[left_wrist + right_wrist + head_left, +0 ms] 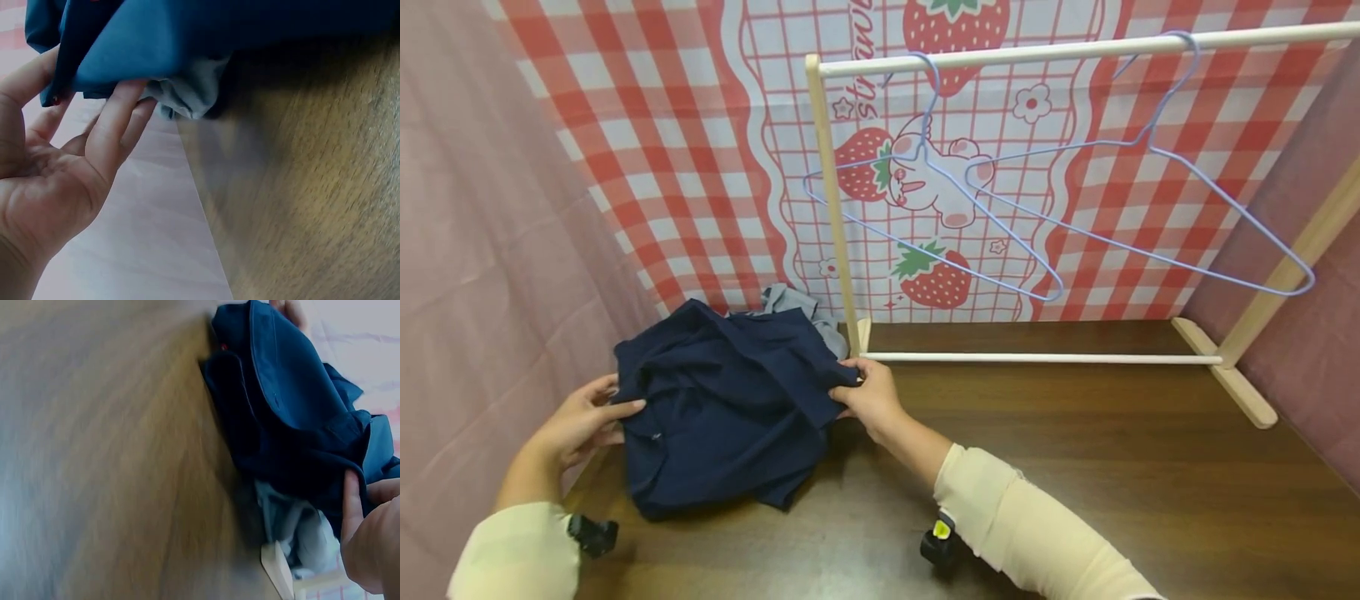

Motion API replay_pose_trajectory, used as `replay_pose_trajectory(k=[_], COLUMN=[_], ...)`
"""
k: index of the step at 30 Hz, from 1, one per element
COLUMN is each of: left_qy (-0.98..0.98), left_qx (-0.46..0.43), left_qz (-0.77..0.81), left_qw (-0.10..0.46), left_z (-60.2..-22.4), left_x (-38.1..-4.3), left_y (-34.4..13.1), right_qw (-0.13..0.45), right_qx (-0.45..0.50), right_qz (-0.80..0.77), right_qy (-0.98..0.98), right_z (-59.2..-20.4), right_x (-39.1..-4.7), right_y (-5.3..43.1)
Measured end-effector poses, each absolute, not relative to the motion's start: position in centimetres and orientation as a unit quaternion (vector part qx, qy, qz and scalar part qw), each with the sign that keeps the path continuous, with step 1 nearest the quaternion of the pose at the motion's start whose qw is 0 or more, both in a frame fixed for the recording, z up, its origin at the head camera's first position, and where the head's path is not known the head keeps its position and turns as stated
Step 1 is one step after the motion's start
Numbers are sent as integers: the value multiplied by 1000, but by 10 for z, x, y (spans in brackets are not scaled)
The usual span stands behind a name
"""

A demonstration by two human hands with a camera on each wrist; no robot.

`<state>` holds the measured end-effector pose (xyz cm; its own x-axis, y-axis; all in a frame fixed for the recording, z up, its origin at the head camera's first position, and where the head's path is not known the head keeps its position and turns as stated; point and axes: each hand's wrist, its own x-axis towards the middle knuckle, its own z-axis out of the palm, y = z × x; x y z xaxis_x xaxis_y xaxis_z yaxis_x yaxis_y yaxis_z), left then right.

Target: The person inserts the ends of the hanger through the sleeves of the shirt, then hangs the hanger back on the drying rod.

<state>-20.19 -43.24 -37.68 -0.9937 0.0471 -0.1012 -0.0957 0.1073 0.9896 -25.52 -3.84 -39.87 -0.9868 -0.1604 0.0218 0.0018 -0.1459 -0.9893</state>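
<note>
A crumpled navy garment [722, 408] with stitched seams is spread between my two hands, low over the table at the left. My left hand [576, 425] holds its left edge, thumb on top and fingers beneath; the left wrist view shows those fingers [115, 122] partly hidden under the cloth. At the opposite edge, my right hand [872, 396] pinches a fold between thumb and fingers. Behind and partly under the navy cloth lies a grey garment [790, 300], its folds also showing in the right wrist view.
A wooden clothes rack [837, 208] stands close by my right hand. Two blue wire hangers, one at left [992, 221] and another at right [1232, 208], hang from its top rail. A pink curtain [497, 250] borders the brown table [1037, 467] at left, a strawberry-print cloth [700, 167] behind.
</note>
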Motion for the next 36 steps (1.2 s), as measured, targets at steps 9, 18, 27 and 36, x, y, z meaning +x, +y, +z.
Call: replay_pose_trajectory(k=[9,18,27,36], left_qy=[815,842,774,788], left_qx=[-17,-8,-23,0], left_qz=[575,532,624,601], left_qw=[76,90,109,135], left_z=[-363,-356,-362,-373], left_x=[-208,-209,-213,-214], left_y=[-426,-432,-434,-427], right_qw=[55,85,215,247], right_qx=[-48,-31,-65,-87], right_qz=[-748,-733,-740,-723], right_qy=[660,674,634,639], right_z=[-404,-411,-412,-410], right_x=[-267,-275,-271,-265], right_y=[2,22,17,6])
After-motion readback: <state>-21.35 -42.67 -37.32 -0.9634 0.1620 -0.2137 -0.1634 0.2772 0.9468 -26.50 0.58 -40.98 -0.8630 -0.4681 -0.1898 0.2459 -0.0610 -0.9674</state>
